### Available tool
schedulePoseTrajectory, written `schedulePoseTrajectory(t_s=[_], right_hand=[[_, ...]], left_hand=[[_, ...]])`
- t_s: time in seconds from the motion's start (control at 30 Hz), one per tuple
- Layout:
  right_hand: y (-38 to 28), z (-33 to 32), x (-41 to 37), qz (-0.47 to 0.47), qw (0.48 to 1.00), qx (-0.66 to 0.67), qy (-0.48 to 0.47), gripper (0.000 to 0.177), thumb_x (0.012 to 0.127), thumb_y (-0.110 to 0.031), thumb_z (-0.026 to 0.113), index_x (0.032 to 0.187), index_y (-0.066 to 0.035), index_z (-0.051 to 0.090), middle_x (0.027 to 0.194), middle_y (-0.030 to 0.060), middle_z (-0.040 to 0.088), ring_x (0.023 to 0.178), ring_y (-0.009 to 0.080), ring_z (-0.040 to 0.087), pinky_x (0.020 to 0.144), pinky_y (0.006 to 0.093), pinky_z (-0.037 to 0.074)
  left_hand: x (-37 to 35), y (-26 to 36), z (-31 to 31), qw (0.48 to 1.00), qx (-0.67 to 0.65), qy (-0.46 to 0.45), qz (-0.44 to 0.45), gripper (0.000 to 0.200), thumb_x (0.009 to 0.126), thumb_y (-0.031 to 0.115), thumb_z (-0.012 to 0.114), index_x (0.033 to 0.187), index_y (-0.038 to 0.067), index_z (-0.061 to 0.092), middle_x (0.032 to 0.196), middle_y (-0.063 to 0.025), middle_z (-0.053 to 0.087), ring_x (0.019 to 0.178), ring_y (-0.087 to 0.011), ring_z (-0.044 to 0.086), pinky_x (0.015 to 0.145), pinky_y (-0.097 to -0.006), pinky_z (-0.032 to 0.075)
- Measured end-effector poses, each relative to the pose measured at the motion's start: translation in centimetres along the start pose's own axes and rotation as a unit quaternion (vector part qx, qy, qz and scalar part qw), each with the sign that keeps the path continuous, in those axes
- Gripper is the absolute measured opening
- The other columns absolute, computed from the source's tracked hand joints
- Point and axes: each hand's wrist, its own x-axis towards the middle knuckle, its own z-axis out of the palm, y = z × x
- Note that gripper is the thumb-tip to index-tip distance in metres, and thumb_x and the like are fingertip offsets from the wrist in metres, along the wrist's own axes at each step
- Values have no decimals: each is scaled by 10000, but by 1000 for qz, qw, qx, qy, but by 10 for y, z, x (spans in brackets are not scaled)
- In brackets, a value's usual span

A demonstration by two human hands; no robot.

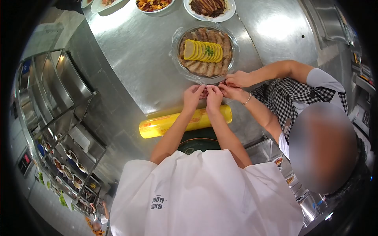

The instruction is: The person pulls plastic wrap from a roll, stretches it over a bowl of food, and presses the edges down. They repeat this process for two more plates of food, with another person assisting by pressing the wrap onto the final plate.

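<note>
My left hand point(192, 96) and my right hand point(214, 97) are close together at the near side of a clear dish point(176, 61). Their fingers are pinched; something small and reddish-brown shows between them, too small to name. In the dish, sliced meat point(202, 70) surrounds a row of overlapping yellow slices point(197, 51) topped with chopped green bits. Just right of my right hand, a co-worker's two hands point(238, 80) also have their fingers closed at the dish's near edge. What those fingers hold is hidden.
Under my forearms lies a yellow roll point(161, 125) along the near edge of the steel table point(134, 59). Plates of food, including a dark meat dish point(208, 7), stand at the back. A co-worker in a checked apron point(281, 96) stands at right. Steel shelving point(59, 78) is at left.
</note>
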Motion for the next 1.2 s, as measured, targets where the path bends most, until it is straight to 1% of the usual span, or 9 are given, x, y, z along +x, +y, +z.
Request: schedulePoseTrajectory(t_s=[0.1,0.17,0.5,0.6,0.7,0.77,0.9,1.07,1.2], right_hand=[[2,-6,4,48,998,26,-24,140,1007,-70,638,926,31,691,835,63,702,753,128,656,676,269,534],[8,-6,12,61,997,3,-55,138,1007,-63,633,926,33,690,838,59,704,752,131,655,679,262,524],[21,3,18,14,997,65,-29,149,1011,-77,641,931,36,696,863,52,720,742,120,660,682,244,525],[12,-4,17,94,988,112,-47,120,1011,-77,643,983,26,698,910,53,728,783,126,678,699,251,538],[3,-8,19,143,975,157,-70,111,1009,-76,643,1073,6,682,995,62,726,871,151,695,770,291,559],[4,-10,23,157,960,211,-92,142,1008,-73,641,1135,-12,653,1071,76,716,942,173,693,841,331,560],[-13,-5,17,155,955,229,-108,120,1003,-98,678,1094,-33,636,1042,64,701,937,184,688,879,348,556],[-6,7,25,107,968,219,-53,154,989,-135,738,991,-68,599,975,25,658,889,159,665,813,302,546],[6,3,42,59,978,195,-43,140,991,-119,731,1006,-70,602,978,20,660,870,142,649,774,278,535]], left_hand=[[6,-4,1,1000,-7,-2,-31,237,973,213,752,1032,-17,757,910,-65,753,727,-114,691,662,-266,554],[12,-11,-4,1000,5,-8,7,223,973,206,747,1021,-11,758,864,-57,744,714,-117,686,651,-240,547],[21,-9,-12,998,-15,34,42,178,1014,120,654,982,-38,730,888,-86,753,735,-145,710,666,-267,568],[20,-1,-4,998,-42,21,33,176,998,91,629,974,-68,700,867,-117,739,737,-193,729,683,-297,595],[21,9,-1,990,-130,41,-33,147,1002,74,604,983,-56,672,913,-127,730,800,-218,737,715,-308,602],[21,19,-5,953,-295,12,-71,114,1020,77,615,1024,-35,637,1031,-147,723,900,-210,727,790,-313,609],[32,14,-10,983,-177,-22,-31,106,997,75,682,999,-21,638,1067,-147,716,957,-215,725,818,-300,604],[36,17,-2,995,-97,-11,2,136,966,63,738,976,-15,626,950,-124,729,877,-212,744,765,-300,614],[43,-1,10,989,-142,-1,35,143,947,50,747,984,-58,659,920,-135,732,768,-204,725,706,-300,612]])
